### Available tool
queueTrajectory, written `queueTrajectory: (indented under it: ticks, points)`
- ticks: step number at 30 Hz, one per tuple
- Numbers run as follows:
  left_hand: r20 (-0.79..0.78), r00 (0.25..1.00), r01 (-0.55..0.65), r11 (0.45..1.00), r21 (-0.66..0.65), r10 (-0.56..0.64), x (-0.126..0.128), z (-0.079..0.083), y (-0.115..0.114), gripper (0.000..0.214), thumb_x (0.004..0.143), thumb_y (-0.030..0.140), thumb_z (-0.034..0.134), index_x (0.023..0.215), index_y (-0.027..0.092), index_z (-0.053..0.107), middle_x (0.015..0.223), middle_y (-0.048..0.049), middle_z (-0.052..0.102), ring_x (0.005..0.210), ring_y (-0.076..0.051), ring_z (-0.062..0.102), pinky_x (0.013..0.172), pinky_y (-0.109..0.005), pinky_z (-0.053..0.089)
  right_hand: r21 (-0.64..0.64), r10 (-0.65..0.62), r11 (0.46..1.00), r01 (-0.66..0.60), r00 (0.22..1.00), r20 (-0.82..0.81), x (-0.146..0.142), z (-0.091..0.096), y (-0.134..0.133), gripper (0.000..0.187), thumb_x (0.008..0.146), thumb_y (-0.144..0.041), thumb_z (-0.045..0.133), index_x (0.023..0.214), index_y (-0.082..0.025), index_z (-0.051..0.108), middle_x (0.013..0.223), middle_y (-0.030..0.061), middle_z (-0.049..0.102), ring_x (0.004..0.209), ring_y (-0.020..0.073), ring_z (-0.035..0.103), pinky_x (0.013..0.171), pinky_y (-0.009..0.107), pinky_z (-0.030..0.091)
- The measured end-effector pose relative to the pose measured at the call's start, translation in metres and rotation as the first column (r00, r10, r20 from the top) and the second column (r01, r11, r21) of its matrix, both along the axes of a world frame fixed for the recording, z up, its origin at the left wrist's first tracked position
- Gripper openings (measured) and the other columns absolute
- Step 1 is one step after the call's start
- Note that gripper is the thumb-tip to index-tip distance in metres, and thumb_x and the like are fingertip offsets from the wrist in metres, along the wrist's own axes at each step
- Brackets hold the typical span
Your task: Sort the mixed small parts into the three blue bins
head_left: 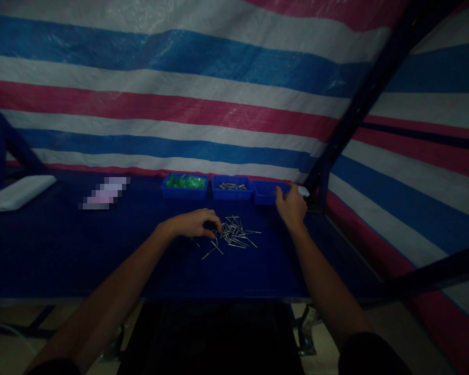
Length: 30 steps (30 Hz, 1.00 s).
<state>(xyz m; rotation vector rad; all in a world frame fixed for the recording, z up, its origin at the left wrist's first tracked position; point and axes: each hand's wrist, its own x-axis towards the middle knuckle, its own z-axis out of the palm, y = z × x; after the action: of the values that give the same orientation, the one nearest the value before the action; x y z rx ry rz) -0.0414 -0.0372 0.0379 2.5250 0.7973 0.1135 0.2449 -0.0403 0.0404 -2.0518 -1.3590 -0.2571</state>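
Observation:
My left hand (201, 224) is at the left edge of a loose pile of thin metal pins (234, 233) on the blue tabletop. Its thumb and fingers are curled together around a pin (216, 239), while a few other pins lie just below. My right hand (292, 206) is over the right end of a blue bin (263, 194), thumb and fingers apart. A few thin pins seem to be in that bin near the thumb; the rest of its inside is dark. Behind the right hand a small white object (304, 191) partly shows.
A middle blue bin (232, 195) holds short metal pieces, and a left blue bin (184, 193) holds green plastic-looking items. Further left lie a blurred-out flat object (105, 193) and a white slab-like thing (21, 191). A striped sheet (172, 109) and dark frame bars (359, 99) enclose the table.

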Motion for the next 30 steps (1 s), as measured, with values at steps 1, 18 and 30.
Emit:
queueTrajectory:
  ticks: [1, 18, 30]
  points:
    - [-0.015, 1.000, 0.006, 1.000, 0.011, -0.005, 0.002, -0.001, -0.001, 0.018, 0.073, 0.029, 0.062, 0.090, 0.026, 0.064, 0.097, -0.0006, 0.057, 0.096, -0.017, 0.049, 0.088, -0.029, 0.032, -0.006, 0.011, 1.000, -0.011, 1.000, -0.008, 0.001, -0.001, -0.001, 0.043, 0.087, -0.046, 0.035, 0.115, -0.015, 0.046, 0.080, 0.0089, 0.064, 0.075, 0.0214, 0.060, 0.064, 0.028, 0.036]
    - [0.315, 0.890, -0.385, 0.913, 0.131, 0.330, 0.011, 0.007, 0.000, 0.033, 0.084, 0.034, 0.036, 0.068, 0.016, 0.058, 0.071, -0.0037, 0.062, 0.073, -0.014, 0.054, 0.073, -0.028, 0.039, 0.005, 0.745, 0.590, -0.807, 0.547, 0.382, -0.091, -0.017, -0.034, 0.027, 0.088, -0.033, 0.040, 0.096, -0.017, 0.059, 0.081, 0.0046, 0.066, 0.073, 0.0153, 0.058, 0.069, 0.027, 0.037]
    - [0.155, 0.916, -0.386, 0.918, 0.092, 0.370, 0.013, -0.006, -0.001, 0.036, 0.083, 0.047, 0.040, 0.080, 0.017, 0.060, 0.065, -0.0009, 0.059, 0.061, -0.013, 0.053, 0.057, -0.024, 0.037, 0.198, 0.345, 0.898, -0.393, 0.908, 0.238, -0.045, 0.003, -0.012, 0.038, 0.089, -0.038, 0.030, 0.089, -0.014, 0.061, 0.080, 0.0096, 0.065, 0.075, 0.0185, 0.060, 0.069, 0.028, 0.039]
